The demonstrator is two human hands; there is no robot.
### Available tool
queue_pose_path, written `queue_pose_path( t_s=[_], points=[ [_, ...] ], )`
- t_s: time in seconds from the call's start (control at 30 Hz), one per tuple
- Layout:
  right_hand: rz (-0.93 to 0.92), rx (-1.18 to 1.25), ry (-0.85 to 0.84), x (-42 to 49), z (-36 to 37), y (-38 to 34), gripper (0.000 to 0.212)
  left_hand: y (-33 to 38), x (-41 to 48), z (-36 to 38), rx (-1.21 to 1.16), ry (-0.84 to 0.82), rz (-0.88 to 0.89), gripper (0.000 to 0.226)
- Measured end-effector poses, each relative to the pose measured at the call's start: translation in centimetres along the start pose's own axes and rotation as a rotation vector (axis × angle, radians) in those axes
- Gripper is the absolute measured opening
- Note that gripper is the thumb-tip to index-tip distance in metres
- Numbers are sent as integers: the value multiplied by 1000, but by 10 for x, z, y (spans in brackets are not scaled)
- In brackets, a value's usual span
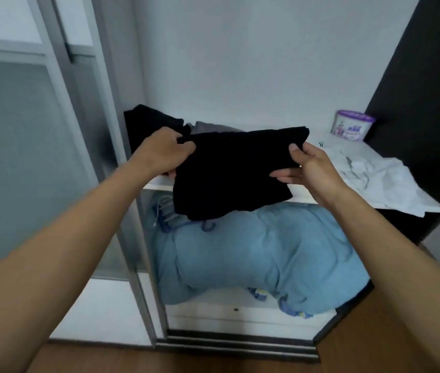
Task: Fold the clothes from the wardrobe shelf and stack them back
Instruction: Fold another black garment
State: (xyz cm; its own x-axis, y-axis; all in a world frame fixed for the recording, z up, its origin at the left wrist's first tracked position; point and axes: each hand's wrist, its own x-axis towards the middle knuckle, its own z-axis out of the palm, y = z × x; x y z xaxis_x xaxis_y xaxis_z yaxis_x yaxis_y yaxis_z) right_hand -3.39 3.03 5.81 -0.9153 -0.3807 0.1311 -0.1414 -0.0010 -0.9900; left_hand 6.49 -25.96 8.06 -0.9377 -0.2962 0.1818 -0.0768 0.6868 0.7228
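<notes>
Left hand (pixel 163 153) and right hand (pixel 309 168): my thumbs on top, fingers curled beneath, pinching opposite edges of folded black garment (pixel 229 176), held over wardrobe shelf (pixel 303 197) front edge; purple tub (pixel 352 126) label illegible.

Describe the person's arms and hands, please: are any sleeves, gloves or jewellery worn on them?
Both arms are bare: no sleeve shows on the left forearm or the right forearm up to the picture's edge. The left hand and the right hand wear no gloves. No watch or bracelet shows at either wrist, and no ring on the fingers that can be seen.
</notes>
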Motion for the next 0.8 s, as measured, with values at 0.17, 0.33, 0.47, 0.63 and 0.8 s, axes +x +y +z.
queue_pose_path(
  t_s=[0.17, 0.33, 0.47, 0.63, 0.8],
  points=[
    [-263, 397, -38, 87, -8, -31, 26, 42, 78, -19, -245, 244, 129, 20],
    [-176, 637, -139, 170, -17, -28, 37, 30, 129, -13, -554, 391, 34, 39],
    [131, -48, -177, 206, -12, 25, 25, -15, 148, 17, -390, 289, -386, 27],
    [-33, -311, -16, 238, 4, 57, 19, -40, 185, 49, -54, 308, -307, 26],
    [-202, -509, 118, 257, 12, 56, 28, -25, 202, 45, -38, 446, -14, 20]
  ],
)
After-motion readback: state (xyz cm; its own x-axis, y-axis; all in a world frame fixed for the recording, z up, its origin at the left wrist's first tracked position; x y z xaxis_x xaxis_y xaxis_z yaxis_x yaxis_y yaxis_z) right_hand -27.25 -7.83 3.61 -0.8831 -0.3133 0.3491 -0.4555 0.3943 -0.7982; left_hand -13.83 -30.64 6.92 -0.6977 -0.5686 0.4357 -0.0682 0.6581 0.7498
